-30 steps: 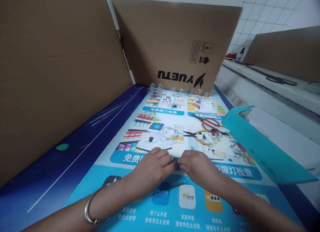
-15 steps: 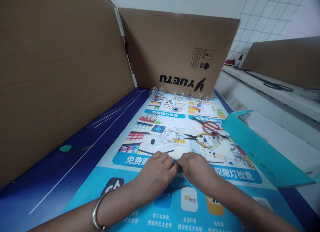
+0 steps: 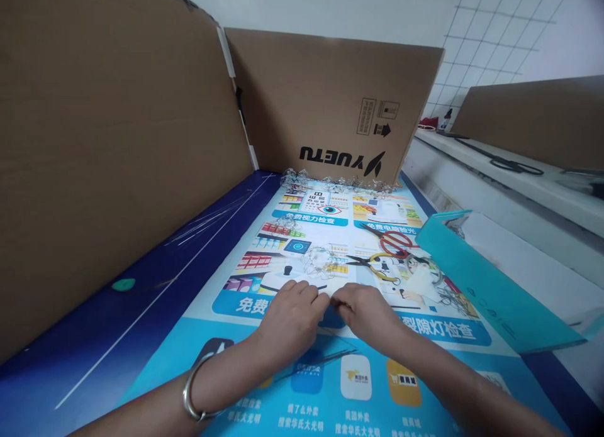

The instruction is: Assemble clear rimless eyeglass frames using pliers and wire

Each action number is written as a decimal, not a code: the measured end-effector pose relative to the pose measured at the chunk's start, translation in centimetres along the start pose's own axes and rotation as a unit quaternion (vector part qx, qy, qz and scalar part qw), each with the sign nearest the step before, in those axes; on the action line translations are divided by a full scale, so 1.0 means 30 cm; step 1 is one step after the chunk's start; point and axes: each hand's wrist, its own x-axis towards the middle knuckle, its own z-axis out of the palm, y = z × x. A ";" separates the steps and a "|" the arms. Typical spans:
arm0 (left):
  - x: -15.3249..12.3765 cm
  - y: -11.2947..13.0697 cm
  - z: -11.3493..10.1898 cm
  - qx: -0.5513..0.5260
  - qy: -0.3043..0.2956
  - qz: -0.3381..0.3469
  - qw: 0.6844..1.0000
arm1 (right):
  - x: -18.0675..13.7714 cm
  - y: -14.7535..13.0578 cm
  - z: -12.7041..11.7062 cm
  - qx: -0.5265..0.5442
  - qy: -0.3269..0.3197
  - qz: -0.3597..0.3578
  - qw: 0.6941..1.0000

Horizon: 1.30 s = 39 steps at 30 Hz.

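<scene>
My left hand (image 3: pixel 292 314) and my right hand (image 3: pixel 365 311) meet fingertip to fingertip over a printed poster (image 3: pixel 330 387) laid on the table. Both hands are pinched closed on something too small to make out between them. A silver bangle (image 3: pixel 191 390) sits on my left wrist. Just beyond the fingers lies a tangle of clear beaded wire (image 3: pixel 321 261). Yellow-handled pliers (image 3: pixel 377 264) and red-handled scissors (image 3: pixel 394 239) lie on the poster to the right of it. Thin wires (image 3: pixel 325 356) lie on the poster beneath my wrists.
Tall cardboard sheets stand at the left (image 3: pixel 104 148) and at the back (image 3: pixel 330 104). More clear beaded pieces (image 3: pixel 340 182) line the foot of the back cardboard. A teal folder (image 3: pixel 486 286) lies tilted at the right. A white shelf (image 3: pixel 519 179) with a dark tool runs along the tiled wall.
My hands stay pinched together and have shifted slightly; the view has tipped a little. Nothing else on the poster has moved.
</scene>
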 end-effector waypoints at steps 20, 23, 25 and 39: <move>0.043 -0.006 0.031 -0.608 0.047 -0.274 0.743 | 0.038 0.008 0.080 0.507 0.104 0.134 0.845; 0.041 0.002 0.025 -0.639 0.049 -0.281 0.715 | 0.036 0.004 0.085 0.525 0.114 0.132 0.833; 0.038 0.006 0.023 -0.654 0.049 -0.284 0.699 | 0.033 0.000 0.088 0.532 0.120 0.131 0.828; 0.034 0.005 0.022 -0.708 0.042 -0.287 0.644 | 0.042 0.010 0.091 0.521 0.117 0.117 0.837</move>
